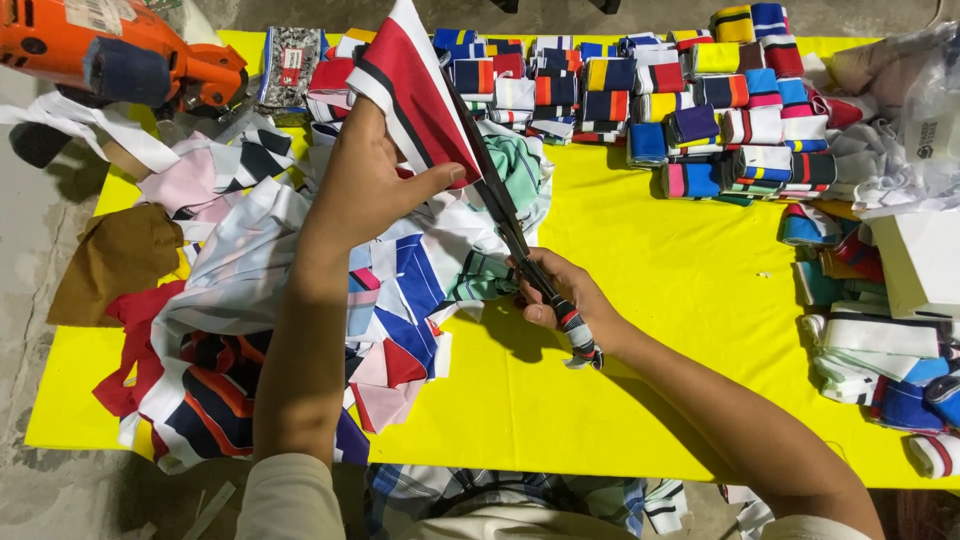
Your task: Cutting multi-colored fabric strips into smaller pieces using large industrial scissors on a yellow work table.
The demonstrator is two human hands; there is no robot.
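A person cuts a red, white and black striped fabric piece (415, 85) with long dark scissors (510, 215) over a yellow table (660, 270). The left hand (365, 180) holds the piece up, thumb on its lower corner and the other fingers closed behind it, the forearm rising straight from the near edge. The right hand (560, 295) is wrapped shut around the scissor handles, which are bound in striped cloth, wrist low and forearm running back to the right. The blades slant up from those fingers along the piece's right edge; whether they are parted or closed is hard to tell from this angle.

To cut cleanly, the cloth likely wants to stay taut just above the left thumb, with the blades square to the edge and the thumb kept clear of them.

Below the left fingers lies a heap of offcuts (280, 310); beyond the scissor tips, 2 or more rows of folded striped bundles (700, 110).
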